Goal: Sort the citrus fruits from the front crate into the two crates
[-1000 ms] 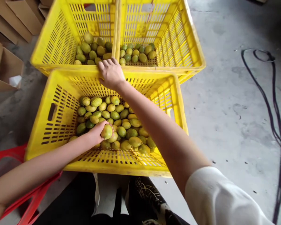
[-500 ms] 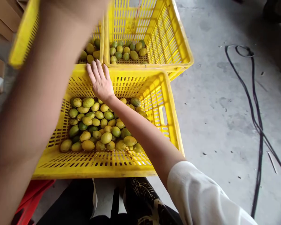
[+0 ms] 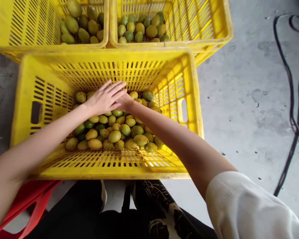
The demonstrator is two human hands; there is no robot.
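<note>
My left hand [image 3: 107,98] is over the near yellow crate [image 3: 107,174], fingers stretched out and nothing in its grip. It crosses in front of my right hand [image 3: 125,101], which reaches in from the right; the right fingers are hidden behind the left hand. Below both hands, a layer of yellow and green lemons [image 3: 115,136] covers much of the crate's bottom. Whether either hand touches the lemons I cannot tell.
Behind stand two more yellow crates, one at left [image 3: 32,23] and one at right [image 3: 201,20], each with lemons inside. A red plastic stool [image 3: 27,202] shows at lower left. Black cable [image 3: 292,139] lies on the concrete floor at right.
My left hand has come down from close to the camera into the near crate. My right hand has left the crate's far rim and moved down to meet it. The view has shifted.
</note>
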